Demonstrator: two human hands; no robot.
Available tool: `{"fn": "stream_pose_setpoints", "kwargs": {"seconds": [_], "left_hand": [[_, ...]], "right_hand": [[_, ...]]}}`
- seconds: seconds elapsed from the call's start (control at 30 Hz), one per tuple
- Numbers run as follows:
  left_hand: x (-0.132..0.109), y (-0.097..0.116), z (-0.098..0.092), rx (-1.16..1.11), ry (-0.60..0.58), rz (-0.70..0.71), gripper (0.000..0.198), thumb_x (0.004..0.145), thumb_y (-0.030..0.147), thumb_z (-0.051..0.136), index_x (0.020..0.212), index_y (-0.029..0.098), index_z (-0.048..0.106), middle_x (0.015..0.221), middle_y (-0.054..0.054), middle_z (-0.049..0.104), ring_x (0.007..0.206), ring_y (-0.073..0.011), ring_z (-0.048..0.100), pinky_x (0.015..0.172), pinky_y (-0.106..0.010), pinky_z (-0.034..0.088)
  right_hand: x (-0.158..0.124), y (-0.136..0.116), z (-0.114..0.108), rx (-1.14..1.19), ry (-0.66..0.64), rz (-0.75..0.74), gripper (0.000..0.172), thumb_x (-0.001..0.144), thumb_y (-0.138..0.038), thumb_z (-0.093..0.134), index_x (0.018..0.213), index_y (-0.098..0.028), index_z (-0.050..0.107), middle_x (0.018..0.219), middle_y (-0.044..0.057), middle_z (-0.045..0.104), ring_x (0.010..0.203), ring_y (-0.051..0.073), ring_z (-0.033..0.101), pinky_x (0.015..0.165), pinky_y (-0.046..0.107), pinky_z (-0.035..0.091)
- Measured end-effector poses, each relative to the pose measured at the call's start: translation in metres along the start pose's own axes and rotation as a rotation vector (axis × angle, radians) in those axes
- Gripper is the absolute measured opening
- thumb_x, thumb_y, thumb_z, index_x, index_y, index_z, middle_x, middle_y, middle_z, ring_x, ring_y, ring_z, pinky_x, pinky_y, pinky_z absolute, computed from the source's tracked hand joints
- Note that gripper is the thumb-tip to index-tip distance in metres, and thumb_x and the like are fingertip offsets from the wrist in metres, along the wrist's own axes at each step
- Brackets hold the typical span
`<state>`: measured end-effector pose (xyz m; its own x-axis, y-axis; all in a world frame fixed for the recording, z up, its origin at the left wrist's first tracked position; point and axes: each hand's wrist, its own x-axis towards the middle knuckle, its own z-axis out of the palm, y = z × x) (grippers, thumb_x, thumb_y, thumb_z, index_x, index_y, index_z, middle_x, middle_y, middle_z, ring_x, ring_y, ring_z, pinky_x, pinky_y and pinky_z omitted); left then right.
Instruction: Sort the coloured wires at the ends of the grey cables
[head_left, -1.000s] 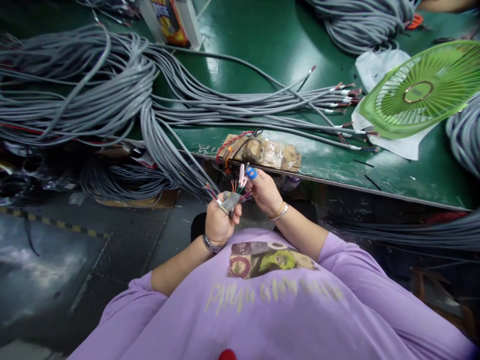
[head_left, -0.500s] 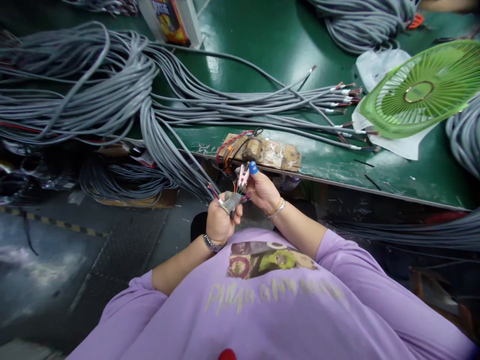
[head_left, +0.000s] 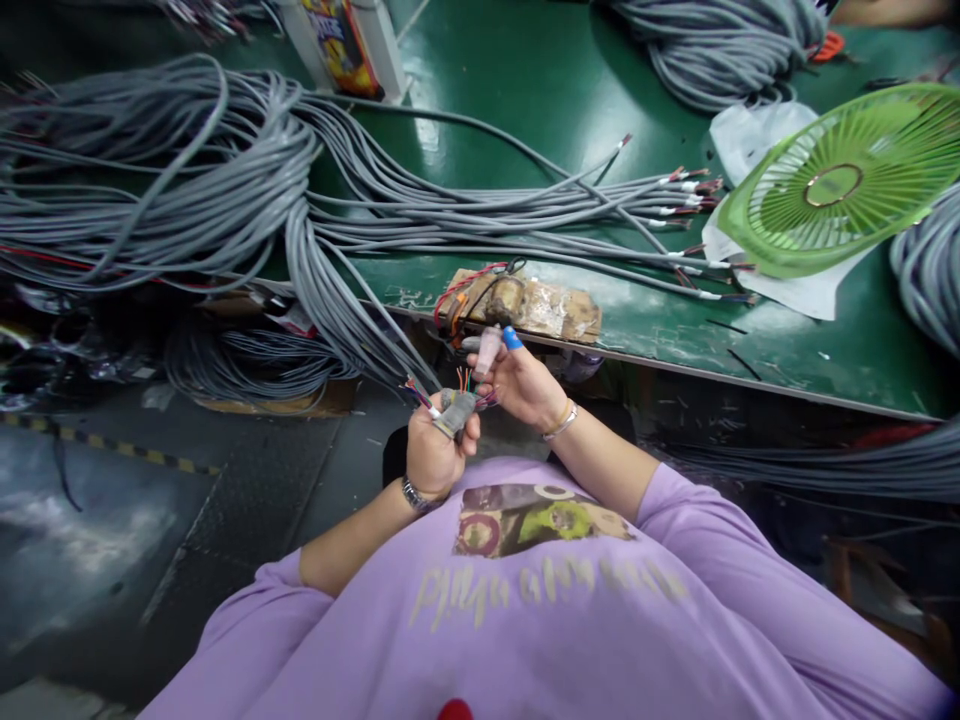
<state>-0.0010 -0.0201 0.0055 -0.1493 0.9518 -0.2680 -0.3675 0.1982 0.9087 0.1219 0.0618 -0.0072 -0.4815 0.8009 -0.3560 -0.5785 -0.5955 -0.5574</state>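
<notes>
1. Head view: a brown block (head_left: 564,310), taken as landmark, is seated at the near edge of the green table (head_left: 480,150).
2. A grey piece (head_left: 457,410) is held in the left hand (head_left: 433,452), its fingers curled closed, on the wearer's side of the block and leftward.
3. A pink tool (head_left: 489,348) is pinched by the partly curled right hand (head_left: 529,390), just in front of the block.
4. Thin coloured wires (head_left: 463,378) are splayed beside the grey piece, in front of the block; they could be bent or nicked by a skewed tool.
5. The grey piece could be pulled askew were the grey cables (head_left: 322,285), left of the block, snagged.
</notes>
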Motion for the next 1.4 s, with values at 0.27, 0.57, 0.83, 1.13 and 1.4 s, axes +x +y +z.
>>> {"fn": "stream_pose_setpoints", "kwargs": {"seconds": [0.27, 0.57, 0.83, 1.13, 1.4], "left_hand": [[0.008, -0.001, 0.005, 0.028, 0.057, 0.093, 0.030, 0.071, 0.042, 0.074, 0.071, 0.017, 0.057, 0.051, 0.005, 0.058, 0.032, -0.0044, 0.042, 0.031, -0.016, 0.028], [0.012, -0.003, 0.005, 0.056, 0.084, 0.104, 0.027, 0.073, 0.041, 0.072, 0.071, 0.018, 0.058, 0.051, 0.005, 0.058, 0.032, -0.0041, 0.042, 0.031, -0.016, 0.027], [0.012, -0.005, 0.006, 0.079, 0.077, 0.124, 0.028, 0.072, 0.042, 0.073, 0.070, 0.017, 0.059, 0.051, 0.004, 0.058, 0.033, -0.0045, 0.043, 0.032, -0.016, 0.029], [0.014, -0.012, 0.001, 0.128, 0.064, 0.110, 0.029, 0.075, 0.041, 0.073, 0.070, 0.017, 0.058, 0.052, 0.005, 0.058, 0.034, -0.0036, 0.043, 0.033, -0.015, 0.029], [0.007, -0.013, -0.011, 0.182, -0.004, 0.098, 0.032, 0.077, 0.044, 0.072, 0.067, 0.017, 0.056, 0.052, 0.003, 0.059, 0.035, -0.0046, 0.045, 0.034, -0.016, 0.031]], "right_hand": [[0.001, 0.007, -0.005, -0.093, 0.036, -0.170, 0.038, 0.076, -0.054, 0.072, 0.083, -0.017, 0.066, 0.070, -0.001, 0.061, 0.059, 0.008, 0.051, 0.054, 0.021, 0.042], [0.000, 0.008, 0.000, -0.216, 0.175, -0.291, 0.046, 0.071, -0.062, 0.072, 0.072, -0.017, 0.061, 0.062, -0.003, 0.056, 0.055, 0.007, 0.045, 0.053, 0.022, 0.037], [0.007, 0.009, 0.002, -0.169, 0.136, -0.237, 0.049, 0.074, -0.066, 0.067, 0.072, -0.017, 0.063, 0.063, -0.001, 0.057, 0.057, 0.009, 0.045, 0.054, 0.023, 0.037], [0.008, 0.007, 0.013, 0.034, 0.186, -0.162, 0.044, 0.076, -0.060, 0.070, 0.074, -0.016, 0.063, 0.064, -0.002, 0.059, 0.057, 0.008, 0.048, 0.053, 0.021, 0.039], [-0.008, -0.003, -0.017, -0.248, -0.071, 0.128, 0.058, 0.067, -0.071, 0.070, 0.078, -0.015, 0.063, 0.069, 0.002, 0.064, 0.057, 0.010, 0.055, 0.052, 0.022, 0.048]]}}
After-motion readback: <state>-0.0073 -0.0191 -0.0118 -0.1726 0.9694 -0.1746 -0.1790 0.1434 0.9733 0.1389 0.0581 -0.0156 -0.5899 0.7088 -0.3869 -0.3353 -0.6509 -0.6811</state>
